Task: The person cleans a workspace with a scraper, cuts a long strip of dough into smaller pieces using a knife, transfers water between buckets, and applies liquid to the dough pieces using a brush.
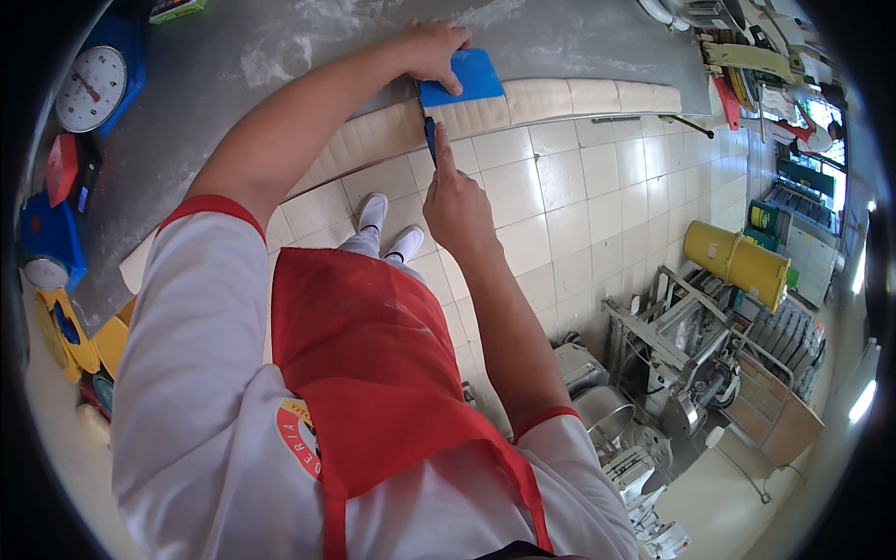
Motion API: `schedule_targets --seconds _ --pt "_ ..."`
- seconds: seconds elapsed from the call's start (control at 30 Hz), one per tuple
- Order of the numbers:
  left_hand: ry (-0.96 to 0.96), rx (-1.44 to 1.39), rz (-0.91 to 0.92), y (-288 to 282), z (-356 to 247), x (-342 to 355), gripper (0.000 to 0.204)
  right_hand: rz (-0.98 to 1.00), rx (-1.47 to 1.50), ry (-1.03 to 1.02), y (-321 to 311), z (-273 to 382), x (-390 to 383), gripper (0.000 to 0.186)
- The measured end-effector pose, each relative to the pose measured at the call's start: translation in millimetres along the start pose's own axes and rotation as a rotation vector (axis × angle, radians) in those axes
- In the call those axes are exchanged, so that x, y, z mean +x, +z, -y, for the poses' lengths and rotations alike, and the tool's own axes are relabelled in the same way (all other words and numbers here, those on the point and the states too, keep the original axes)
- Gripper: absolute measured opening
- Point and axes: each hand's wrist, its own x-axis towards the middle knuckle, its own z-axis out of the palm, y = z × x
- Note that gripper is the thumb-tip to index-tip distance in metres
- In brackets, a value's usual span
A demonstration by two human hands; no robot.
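My left hand (435, 54) grips a flat blue plastic rectangle (481, 75), like a scraper, lying across a long pale strip of dough (551, 101) along the edge of the grey worktop (327, 42). My right hand (455, 205) is closed on a narrow dark blade (430, 137), index finger stretched along it, where it meets the strip just below the blue piece. Vertical marks divide the strip to the right; its left part runs under my left forearm and is partly hidden.
Dial scale (91, 89), red item (63, 168), blue scale (51, 238) and yellow items (73, 336) line the left. Below the worktop is tiled floor (597, 215). At right stand a yellow cylinder (733, 261), metal machinery (691, 373) and another person (810, 131) in the distance.
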Motion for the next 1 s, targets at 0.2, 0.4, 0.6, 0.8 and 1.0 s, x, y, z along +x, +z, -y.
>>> schedule_targets --seconds 0.2,0.4,0.6,0.8,1.0 --pt "0.201 -0.054 -0.071 -4.5 4.5 -21.6 0.057 0.124 -0.03 0.063 -17.7 9.2 1.0 0.092" --pt "0.471 0.055 0.13 -18.6 -13.4 -70.8 0.026 0.107 -0.027 0.073 -15.8 3.9 1.3 0.09" --pt "0.381 0.077 0.068 -14.3 -20.3 -79.6 0.027 0.267 0.003 0.134 -13.7 -40.2 -98.1 0.086" --pt "0.053 -0.139 -0.069 -1.0 -25.5 -43.6 0.048 0.356 0.147 0.398 1.7 -108.6 -220.5 0.08" --pt "-0.297 -0.088 -0.061 -1.0 -31.0 -19.0 0.071 0.136 0.186 0.402 4.0 -137.4 -234.6 0.076"
